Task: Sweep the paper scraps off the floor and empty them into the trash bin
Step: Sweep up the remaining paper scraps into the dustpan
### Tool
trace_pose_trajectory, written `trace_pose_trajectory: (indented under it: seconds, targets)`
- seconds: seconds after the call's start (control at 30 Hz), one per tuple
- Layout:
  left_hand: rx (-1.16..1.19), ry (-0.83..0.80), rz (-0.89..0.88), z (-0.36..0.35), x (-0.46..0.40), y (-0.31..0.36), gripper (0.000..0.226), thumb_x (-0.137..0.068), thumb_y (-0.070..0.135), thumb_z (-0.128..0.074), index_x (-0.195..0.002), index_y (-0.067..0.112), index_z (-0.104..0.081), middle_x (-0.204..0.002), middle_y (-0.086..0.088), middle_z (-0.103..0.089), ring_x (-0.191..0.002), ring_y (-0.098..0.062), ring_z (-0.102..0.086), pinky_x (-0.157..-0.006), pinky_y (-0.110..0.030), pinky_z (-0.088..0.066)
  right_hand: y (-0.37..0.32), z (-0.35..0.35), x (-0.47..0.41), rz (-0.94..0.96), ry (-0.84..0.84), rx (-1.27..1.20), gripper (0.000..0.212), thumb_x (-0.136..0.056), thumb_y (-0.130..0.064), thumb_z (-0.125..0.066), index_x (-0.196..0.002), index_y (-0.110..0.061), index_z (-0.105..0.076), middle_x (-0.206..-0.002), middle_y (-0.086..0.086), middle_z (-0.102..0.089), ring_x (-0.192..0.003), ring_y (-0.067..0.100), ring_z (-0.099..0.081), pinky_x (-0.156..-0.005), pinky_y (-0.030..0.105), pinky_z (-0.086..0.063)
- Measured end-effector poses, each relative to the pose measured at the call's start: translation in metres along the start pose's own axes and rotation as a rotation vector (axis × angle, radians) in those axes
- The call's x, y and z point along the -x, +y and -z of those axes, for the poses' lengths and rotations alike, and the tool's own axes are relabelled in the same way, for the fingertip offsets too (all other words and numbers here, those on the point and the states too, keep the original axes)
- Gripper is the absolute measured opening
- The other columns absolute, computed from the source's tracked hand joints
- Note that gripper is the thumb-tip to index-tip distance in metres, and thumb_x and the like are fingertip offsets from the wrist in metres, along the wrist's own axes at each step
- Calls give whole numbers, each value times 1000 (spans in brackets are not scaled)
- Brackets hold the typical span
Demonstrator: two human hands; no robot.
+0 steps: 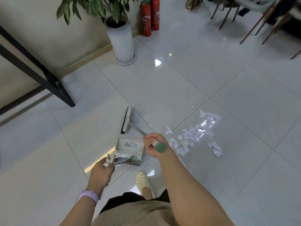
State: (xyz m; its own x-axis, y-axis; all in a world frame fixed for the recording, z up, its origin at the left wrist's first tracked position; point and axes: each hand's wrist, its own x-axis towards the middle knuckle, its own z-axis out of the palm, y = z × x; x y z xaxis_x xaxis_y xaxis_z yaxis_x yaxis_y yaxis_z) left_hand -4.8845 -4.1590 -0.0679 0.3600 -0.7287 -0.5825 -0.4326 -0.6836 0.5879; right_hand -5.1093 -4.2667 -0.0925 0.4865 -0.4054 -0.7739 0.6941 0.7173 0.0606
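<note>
The paper scraps (197,135) lie in 1 loose heap on the pale floor tiles (236,88), right of both hands and touching neither; they are too many and too small to count. The right hand (154,146) is closed around the green-capped end of 1 broom (127,120), whose head rests on the floor left of the heap. The left hand (101,172) grips the handle of 1 dustpan (129,151), between the hands. 2 red fire extinguishers (150,17) stand beside 1 potted plant (121,36).
</note>
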Motion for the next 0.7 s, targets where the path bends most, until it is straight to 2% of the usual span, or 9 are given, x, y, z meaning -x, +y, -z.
trace_pose_trajectory:
  seconds: [0.07, 0.17, 0.23, 0.3, 0.4, 0.43, 0.7]
  targets:
    - [-62, -23, -30, 14, -22, -5, 18, -92, 19, -55, -75, 17, -59, -57, -2, -57, -50, -19, -44, -45, -28, -38, -4, 17, -9, 30, 84, -34, 21, -83, 7, -45, -99, -8, -46, -53, -4, -38, -35, 9, -41, -34, 19, -40]
    - [-99, -29, -36, 21, -43, -6, 23, -93, 21, -56, -70, 20, -55, -54, 3, -56, -48, -19, -44, -49, -27, -38, -19, 51, 3, 79, 170, -118, 59, -54, 19, -68, -101, -9, -46, -55, -3, -39, -36, 10, -41, -35, 18, -39]
    - [-91, -37, -16, 17, -52, 2, 21, -91, 15, -55, -70, 16, -58, -52, 2, -56, -49, -21, -45, -50, -28, -39, -37, 72, 18, 107, 200, -114, 70, -47, 17, -74, -106, -7, -46, -56, -4, -37, -37, 8, -40, -34, 18, -39]
    - [-84, -63, -3, 6, -59, 14, 16, -88, 10, -55, -73, 15, -61, -55, -1, -59, -52, -24, -48, -52, -29, -41, -52, 85, 36, 141, 255, -105, 60, -54, 14, -72, -105, -7, -47, -53, -4, -37, -36, 8, -40, -33, 18, -38]
    - [-96, -101, -11, -14, -67, 37, 15, -89, 11, -56, -79, 18, -64, -66, -6, -65, -59, -25, -55, -54, -26, -41, -60, 91, 59, 164, 355, -103, 22, -80, 5, -55, -96, -9, -47, -49, -4, -37, -33, 8, -38, -31, 16, -37]
    - [-103, -118, -20, -20, -70, 43, 14, -89, 11, -56, -81, 18, -65, -68, -5, -66, -61, -23, -56, -54, -25, -41, -61, 91, 64, 171, 376, -94, 16, -85, 2, -51, -95, -10, -46, -49, -4, -37, -34, 7, -37, -31, 16, -36]
    - [-93, -230, -37, -48, -76, 80, 5, -88, 19, -60, -92, 19, -62, -84, -5, -69, -77, -28, -62, -65, -29, -48, -59, 85, 114, 221, 346, -106, 24, -88, -1, -43, -110, -6, -48, -55, -4, -34, -36, 6, -34, -30, 17, -31]
